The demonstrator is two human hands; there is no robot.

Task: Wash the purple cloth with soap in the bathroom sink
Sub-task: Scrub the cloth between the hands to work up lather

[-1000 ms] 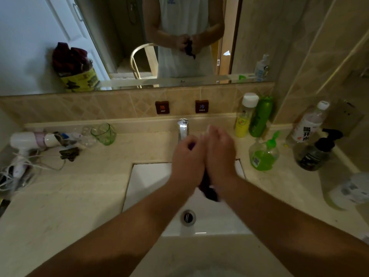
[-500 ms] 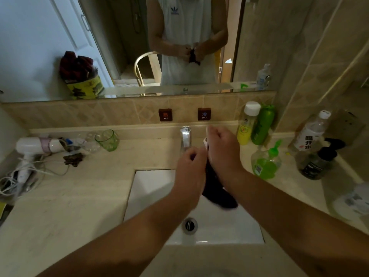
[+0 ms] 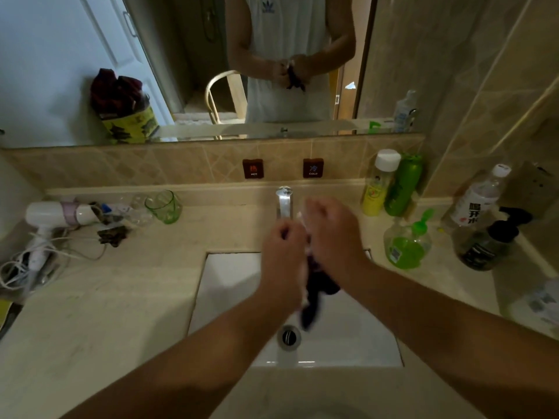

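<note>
The left hand [image 3: 282, 261] is curled into a loose fist around the upper part of the purple cloth [image 3: 314, 297], knuckles up; the right hand [image 3: 332, 237] is pressed against it from the other side, fingers bent over the same bunch of fabric, so the two palms pinch the cloth between them, which looks to me like the grip you take for rubbing lather in; a pale streak along the left palm's edge may be suds, though I cannot be sure in this light. Below the hands a dark tail of the cloth hangs free, its tip apart from the basin and just above the drain [image 3: 289, 337]; held so, any drip would fall into the white sink [image 3: 230, 285] rather than on the counter [image 3: 106, 297]. Just beyond the knuckles stands the tap [image 3: 284, 202]; I see no stream from it. Out to the right of the right hand sits a green soap bottle [image 3: 406, 246] with a pump top, near enough to reach; farther right and back are a yellow bottle [image 3: 378, 186] and a darker green bottle [image 3: 403, 186] against the tiles. Well off to the left of the left hand lie a green glass [image 3: 164, 206] and a hair dryer [image 3: 57, 214] with its cord.
</note>
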